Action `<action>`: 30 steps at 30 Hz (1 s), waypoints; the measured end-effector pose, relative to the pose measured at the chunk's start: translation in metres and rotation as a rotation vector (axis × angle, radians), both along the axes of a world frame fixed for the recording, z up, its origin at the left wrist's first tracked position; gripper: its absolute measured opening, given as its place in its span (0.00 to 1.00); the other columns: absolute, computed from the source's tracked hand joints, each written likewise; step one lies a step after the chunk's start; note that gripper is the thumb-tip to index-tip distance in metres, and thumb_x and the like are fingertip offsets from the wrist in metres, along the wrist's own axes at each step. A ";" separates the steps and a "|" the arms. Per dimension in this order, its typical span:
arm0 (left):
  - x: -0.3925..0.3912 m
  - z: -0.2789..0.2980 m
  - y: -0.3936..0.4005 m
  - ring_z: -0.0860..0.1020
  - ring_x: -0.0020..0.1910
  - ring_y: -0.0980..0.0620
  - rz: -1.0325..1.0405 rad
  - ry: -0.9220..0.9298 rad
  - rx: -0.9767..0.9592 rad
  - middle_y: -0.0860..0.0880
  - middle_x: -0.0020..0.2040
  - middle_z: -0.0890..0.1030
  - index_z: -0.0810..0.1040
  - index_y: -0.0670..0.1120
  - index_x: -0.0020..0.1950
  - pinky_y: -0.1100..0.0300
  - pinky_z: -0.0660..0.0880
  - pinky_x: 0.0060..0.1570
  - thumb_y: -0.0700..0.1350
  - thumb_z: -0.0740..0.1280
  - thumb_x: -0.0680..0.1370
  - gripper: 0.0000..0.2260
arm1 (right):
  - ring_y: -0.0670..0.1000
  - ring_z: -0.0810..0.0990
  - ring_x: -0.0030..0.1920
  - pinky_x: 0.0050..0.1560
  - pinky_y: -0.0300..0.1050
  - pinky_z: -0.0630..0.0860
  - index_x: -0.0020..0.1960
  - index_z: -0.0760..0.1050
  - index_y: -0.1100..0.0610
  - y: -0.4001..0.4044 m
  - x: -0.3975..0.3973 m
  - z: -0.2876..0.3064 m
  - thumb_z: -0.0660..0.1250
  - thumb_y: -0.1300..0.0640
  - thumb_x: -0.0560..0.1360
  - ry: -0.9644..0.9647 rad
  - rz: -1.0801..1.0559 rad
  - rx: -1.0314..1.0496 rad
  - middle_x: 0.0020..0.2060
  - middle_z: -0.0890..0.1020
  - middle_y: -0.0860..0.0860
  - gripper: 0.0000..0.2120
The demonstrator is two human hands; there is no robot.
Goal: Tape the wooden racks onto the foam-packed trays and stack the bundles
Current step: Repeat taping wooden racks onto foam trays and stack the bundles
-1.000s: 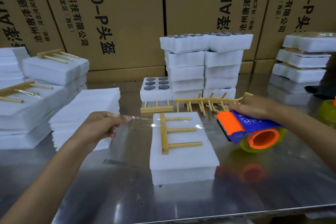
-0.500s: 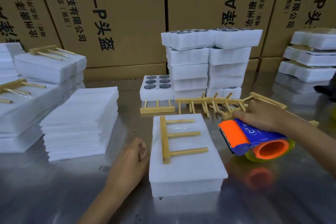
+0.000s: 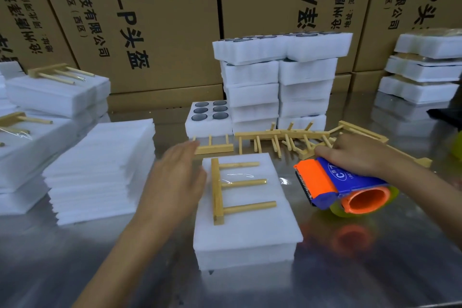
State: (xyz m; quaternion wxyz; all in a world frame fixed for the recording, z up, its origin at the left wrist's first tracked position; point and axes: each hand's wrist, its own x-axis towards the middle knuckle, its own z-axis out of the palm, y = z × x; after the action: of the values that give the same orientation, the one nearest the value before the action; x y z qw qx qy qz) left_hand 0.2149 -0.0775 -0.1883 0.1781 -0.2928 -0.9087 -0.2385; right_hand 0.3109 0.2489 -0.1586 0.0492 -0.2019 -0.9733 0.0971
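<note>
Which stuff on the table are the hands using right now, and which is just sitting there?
In use:
- wooden rack lying on the foam tray
- tape dispenser, held by the right hand
- left hand, open beside the tray

Just sitting:
- pile of loose racks
- stack of foam sheets
- cardboard boxes

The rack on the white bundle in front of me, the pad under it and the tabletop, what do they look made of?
Rack: pale unfinished wood, maybe bamboo; matte, a flat bar with three round dowels.
White bundle: soft foam sheeting, matte, with fuzzy layered edges.
Tabletop: likely stainless steel; it is grey, shiny and mirrors the orange core of the tape dispenser.
</note>
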 end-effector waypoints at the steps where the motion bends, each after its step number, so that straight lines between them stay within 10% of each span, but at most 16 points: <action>1: 0.000 0.009 0.016 0.71 0.69 0.52 -0.089 -0.048 0.067 0.52 0.70 0.74 0.71 0.50 0.73 0.57 0.68 0.64 0.46 0.62 0.81 0.19 | 0.52 0.80 0.38 0.45 0.51 0.75 0.40 0.78 0.56 -0.001 0.000 0.001 0.53 0.34 0.78 -0.003 0.000 -0.005 0.35 0.80 0.53 0.29; 6: 0.005 0.024 0.113 0.77 0.55 0.55 -0.536 -0.480 -0.140 0.53 0.58 0.82 0.79 0.50 0.61 0.59 0.73 0.57 0.45 0.59 0.83 0.12 | 0.52 0.80 0.39 0.47 0.52 0.77 0.41 0.78 0.56 0.000 0.003 0.001 0.53 0.33 0.77 0.005 -0.009 -0.008 0.36 0.81 0.53 0.29; 12: -0.003 -0.001 0.128 0.75 0.57 0.55 -0.551 -0.563 -0.245 0.56 0.53 0.80 0.80 0.56 0.42 0.53 0.69 0.64 0.58 0.56 0.83 0.17 | 0.50 0.79 0.36 0.35 0.45 0.68 0.37 0.76 0.54 0.009 0.007 -0.002 0.53 0.33 0.77 0.024 0.027 -0.015 0.35 0.79 0.52 0.28; 30: -0.007 -0.006 0.128 0.77 0.52 0.54 -0.624 -0.430 -0.237 0.55 0.50 0.83 0.82 0.52 0.51 0.59 0.72 0.55 0.49 0.63 0.80 0.08 | 0.49 0.78 0.36 0.36 0.45 0.69 0.37 0.77 0.53 0.070 0.044 -0.003 0.53 0.30 0.75 -0.067 -0.125 0.167 0.35 0.80 0.50 0.29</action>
State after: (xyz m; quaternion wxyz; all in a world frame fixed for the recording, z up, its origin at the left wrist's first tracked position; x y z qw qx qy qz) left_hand 0.2081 0.0506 -0.1942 -0.1321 -0.5167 -0.8139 -0.2306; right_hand 0.3549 0.3184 -0.1617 0.0390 -0.2603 -0.9647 0.0053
